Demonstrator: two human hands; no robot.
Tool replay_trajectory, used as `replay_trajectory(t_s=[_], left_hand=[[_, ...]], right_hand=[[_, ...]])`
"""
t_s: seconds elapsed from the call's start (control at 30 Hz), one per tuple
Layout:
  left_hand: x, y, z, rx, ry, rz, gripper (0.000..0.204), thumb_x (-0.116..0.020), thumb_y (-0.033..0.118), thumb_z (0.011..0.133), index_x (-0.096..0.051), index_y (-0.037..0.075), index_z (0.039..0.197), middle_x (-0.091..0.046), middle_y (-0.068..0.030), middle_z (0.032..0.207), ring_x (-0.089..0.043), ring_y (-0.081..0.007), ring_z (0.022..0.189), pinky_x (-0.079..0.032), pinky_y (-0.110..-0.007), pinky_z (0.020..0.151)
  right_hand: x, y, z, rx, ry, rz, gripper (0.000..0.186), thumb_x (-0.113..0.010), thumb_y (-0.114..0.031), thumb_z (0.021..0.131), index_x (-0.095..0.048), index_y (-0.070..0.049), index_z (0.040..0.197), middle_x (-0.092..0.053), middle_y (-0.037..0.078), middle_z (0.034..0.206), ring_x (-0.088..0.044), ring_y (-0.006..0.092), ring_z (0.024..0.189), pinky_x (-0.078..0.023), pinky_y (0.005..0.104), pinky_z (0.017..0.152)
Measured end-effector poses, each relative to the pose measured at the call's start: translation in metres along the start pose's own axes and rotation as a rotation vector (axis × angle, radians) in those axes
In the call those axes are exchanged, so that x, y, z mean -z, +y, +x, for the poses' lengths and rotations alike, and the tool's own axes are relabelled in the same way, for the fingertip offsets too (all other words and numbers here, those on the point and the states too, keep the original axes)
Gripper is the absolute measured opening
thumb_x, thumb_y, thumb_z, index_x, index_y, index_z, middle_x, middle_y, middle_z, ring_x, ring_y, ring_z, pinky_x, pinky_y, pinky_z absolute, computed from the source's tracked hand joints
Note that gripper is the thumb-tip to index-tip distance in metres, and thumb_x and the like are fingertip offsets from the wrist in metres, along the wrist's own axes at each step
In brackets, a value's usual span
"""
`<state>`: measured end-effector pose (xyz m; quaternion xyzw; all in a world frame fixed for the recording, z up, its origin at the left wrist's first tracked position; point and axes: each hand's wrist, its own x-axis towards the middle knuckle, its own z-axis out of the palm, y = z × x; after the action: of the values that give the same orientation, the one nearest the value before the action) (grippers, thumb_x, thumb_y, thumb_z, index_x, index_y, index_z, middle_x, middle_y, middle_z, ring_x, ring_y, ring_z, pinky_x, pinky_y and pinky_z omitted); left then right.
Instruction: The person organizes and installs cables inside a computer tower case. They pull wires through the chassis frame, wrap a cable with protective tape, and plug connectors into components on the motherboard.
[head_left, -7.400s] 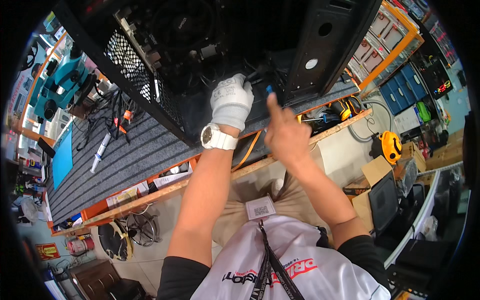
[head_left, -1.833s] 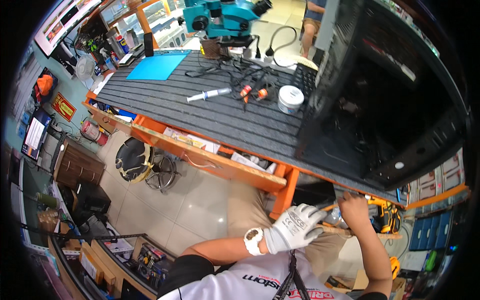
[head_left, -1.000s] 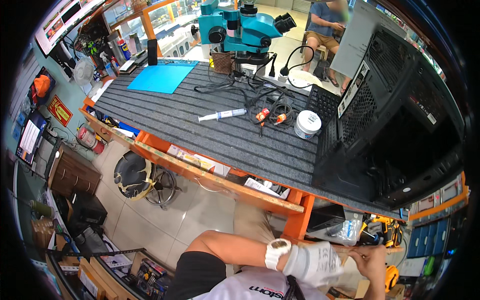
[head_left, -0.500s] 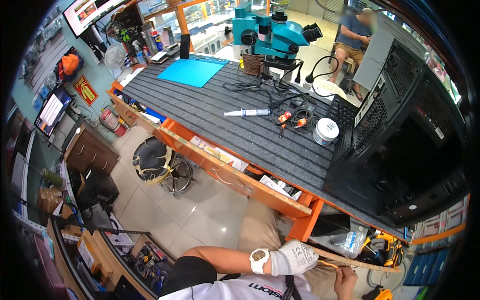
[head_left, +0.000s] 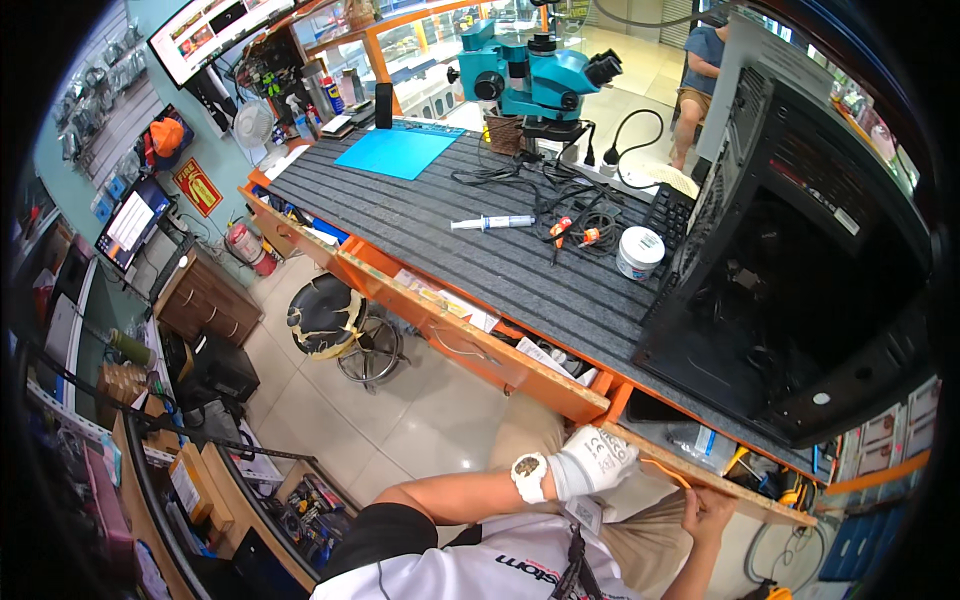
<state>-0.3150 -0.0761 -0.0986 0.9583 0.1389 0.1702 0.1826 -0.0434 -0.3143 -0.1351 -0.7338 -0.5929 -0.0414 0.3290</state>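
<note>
Thin orange strip [head_left: 666, 472] is out front, its far end seemingly pinched by the bare right hand [head_left: 709, 510]. The other end meets the fingers of the gloved left hand [head_left: 598, 458], which are curled, but whether it's really gripped there can't be told. Spanning both hands like that, probably for steadiness.

Just beyond the hands, a drawer [head_left: 740, 487] is left pulled out, likely so the clear plastic bag [head_left: 705, 444] and tools can be reached. Past it, ahead of the right hand, an open black computer case [head_left: 745, 345] is stood on the grey surface [head_left: 500, 265], probably for access inside. White jar [head_left: 640, 252] and syringe [head_left: 493, 223] are parked farther ahead of the glove, microscope [head_left: 540, 82] farthest.
</note>
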Motion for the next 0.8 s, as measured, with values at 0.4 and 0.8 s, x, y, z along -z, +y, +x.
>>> replay_trajectory(t_s=[0.4,0.8], left_hand=[[0.225,-0.299,0.203,0.279,0.775,0.559,0.035,-0.079,0.028,0.096,-0.075,0.018,0.130,-0.070,-0.0184,0.136,-0.074,-0.0444,0.113,-0.063,-0.057,0.093],[0.264,-0.273,0.236,0.325,0.304,0.616,0.024,-0.071,0.027,0.109,-0.080,0.013,0.127,-0.082,-0.0147,0.124,-0.078,-0.0377,0.113,-0.061,-0.052,0.096]], right_hand=[[0.062,-0.057,-0.025,-0.112,0.172,0.119,0.010,-0.080,-0.011,0.088,-0.082,-0.004,0.095,-0.064,0.010,0.071,-0.059,0.0303,0.062,-0.044,0.0417,0.063],[0.227,-0.040,-0.104,-0.388,0.402,-0.239,0.015,-0.074,-0.011,0.094,-0.080,0.002,0.100,-0.072,0.011,0.086,-0.062,0.0271,0.081,-0.052,0.0496,0.102]])
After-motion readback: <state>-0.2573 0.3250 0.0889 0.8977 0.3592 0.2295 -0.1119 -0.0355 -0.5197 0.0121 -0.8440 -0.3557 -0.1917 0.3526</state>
